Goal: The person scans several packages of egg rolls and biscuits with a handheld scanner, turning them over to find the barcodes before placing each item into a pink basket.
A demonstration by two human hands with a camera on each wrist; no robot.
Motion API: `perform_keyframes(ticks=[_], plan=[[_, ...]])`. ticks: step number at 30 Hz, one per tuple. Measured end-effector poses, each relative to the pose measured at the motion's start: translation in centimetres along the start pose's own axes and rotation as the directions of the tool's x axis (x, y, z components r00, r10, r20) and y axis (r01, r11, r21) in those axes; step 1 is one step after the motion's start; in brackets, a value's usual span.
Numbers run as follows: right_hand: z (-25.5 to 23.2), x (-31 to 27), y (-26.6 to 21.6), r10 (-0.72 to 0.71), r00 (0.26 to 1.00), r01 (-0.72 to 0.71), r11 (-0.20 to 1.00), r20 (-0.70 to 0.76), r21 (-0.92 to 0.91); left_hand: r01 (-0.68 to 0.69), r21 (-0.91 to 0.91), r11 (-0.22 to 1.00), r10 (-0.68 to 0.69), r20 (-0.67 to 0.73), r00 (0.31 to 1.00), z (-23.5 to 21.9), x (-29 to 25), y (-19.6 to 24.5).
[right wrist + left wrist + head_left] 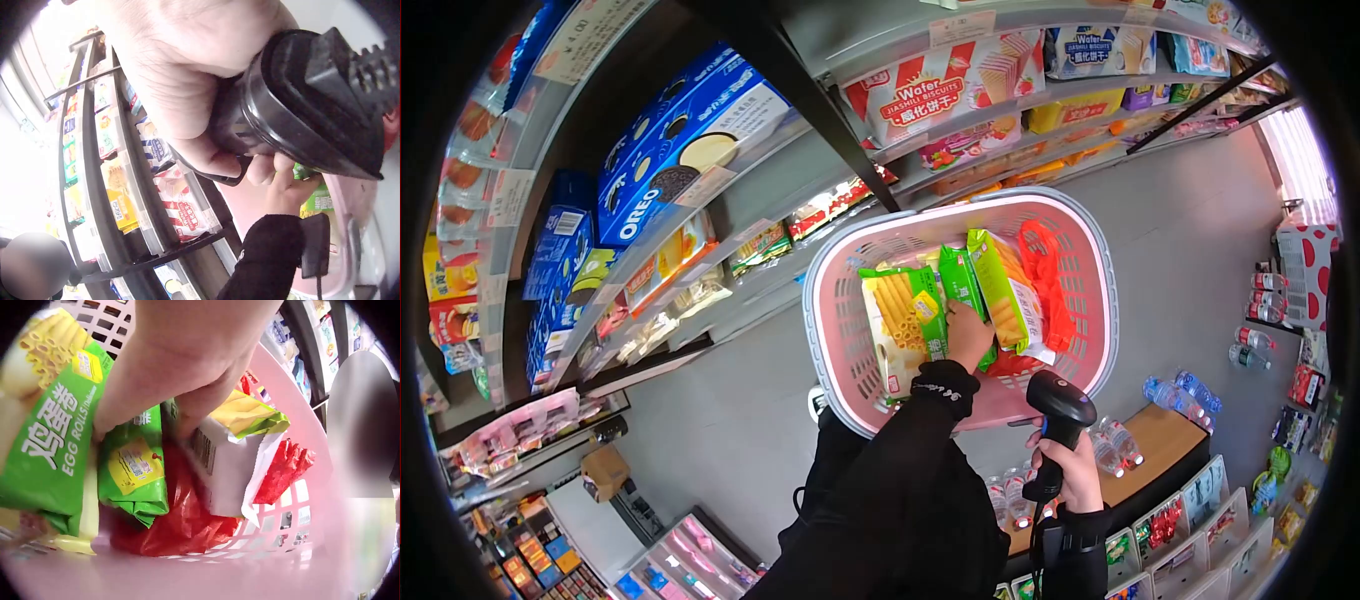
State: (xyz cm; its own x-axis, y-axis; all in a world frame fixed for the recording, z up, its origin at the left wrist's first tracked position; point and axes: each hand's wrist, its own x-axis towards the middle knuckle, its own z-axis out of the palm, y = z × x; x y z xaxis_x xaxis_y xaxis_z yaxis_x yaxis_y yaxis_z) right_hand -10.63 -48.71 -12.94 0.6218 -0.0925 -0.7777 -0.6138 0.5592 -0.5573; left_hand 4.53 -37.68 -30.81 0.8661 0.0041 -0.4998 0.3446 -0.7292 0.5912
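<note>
My left hand [969, 338] reaches down into a pink basket [840, 330] with a grey rim. In the left wrist view its fingers straddle and pinch the middle green packet of egg rolls [133, 472]. To its left leans another egg roll packet [53, 431] with rolls pictured on it; to its right stands a yellow-green packet [1005, 285] with a white label side. Red plastic bags [1050, 290] lie beside and under the packets. Outside the basket's near right rim, my right hand [1076, 468] grips a black handheld barcode scanner [1062, 405], its head tilted toward the basket.
Shelves with wafer biscuits [955, 85] and blue Oreo boxes [685, 140] run along the far and left sides. Water bottles [1120, 445] stand on a wooden-topped counter [1155, 450] at the right. Grey floor [730, 410] surrounds the basket.
</note>
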Motion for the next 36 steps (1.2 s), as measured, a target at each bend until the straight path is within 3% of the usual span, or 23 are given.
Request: perform_keyframes(ticks=[4,6,10,12,13,15,16,18,25,29,36], plan=[[-0.7,-0.5,0.5,0.023,1.000,-0.023,1.000,-0.015,-0.008,0.126,-0.035,0.991,-0.124,0.050,0.991,0.7,0.2,0.0],[-1.0,-0.6,0.7,0.019,1.000,-0.019,1.000,-0.023,-0.005,0.046,-0.031,0.998,-0.048,-0.046,0.998,0.8,0.5,-0.4],[-1.2,-1.0,0.8,0.015,0.999,-0.014,0.999,-0.028,0.037,0.024,-0.006,1.000,-0.025,-0.024,0.999,0.9,0.7,-0.7],[-1.1,-1.0,0.8,0.019,0.999,-0.017,0.998,-0.035,0.060,-0.063,-0.012,0.998,0.060,-0.154,0.986,0.3,0.1,-0.8],[-1.1,-0.9,0.8,0.012,1.000,-0.011,0.999,-0.028,0.050,-0.068,-0.009,0.998,0.066,-0.152,0.986,-0.2,0.0,-0.6],[-0.9,-0.7,0.8,0.008,1.000,-0.007,0.999,-0.021,0.047,-0.014,-0.211,0.977,0.001,-0.061,0.998,-1.3,-0.4,-0.5],[-0.7,-0.6,0.8,-0.007,1.000,0.007,0.999,-0.012,0.053,-0.017,-0.204,0.979,0.005,-0.057,0.998,-2.0,-0.6,-0.5],[-0.5,-0.4,0.9,-0.025,1.000,0.026,0.997,-0.012,0.073,-0.089,-0.267,0.959,0.092,-0.002,0.996,-3.6,-0.9,-0.2],[0.1,0.0,1.3,-0.016,1.000,0.016,0.999,0.011,0.039,-0.198,-0.198,0.960,0.216,0.074,0.974,-8.1,-2.5,1.6],[0.4,-0.1,1.2,-0.006,1.000,0.006,0.999,0.017,0.042,-0.200,-0.127,0.971,0.199,-0.024,0.980,-9.1,-3.0,2.0],[0.9,-0.8,1.8,-0.043,0.999,0.043,0.999,-0.020,0.000,-0.187,0.035,0.982,0.181,0.132,0.975,-8.6,-1.3,1.5]])
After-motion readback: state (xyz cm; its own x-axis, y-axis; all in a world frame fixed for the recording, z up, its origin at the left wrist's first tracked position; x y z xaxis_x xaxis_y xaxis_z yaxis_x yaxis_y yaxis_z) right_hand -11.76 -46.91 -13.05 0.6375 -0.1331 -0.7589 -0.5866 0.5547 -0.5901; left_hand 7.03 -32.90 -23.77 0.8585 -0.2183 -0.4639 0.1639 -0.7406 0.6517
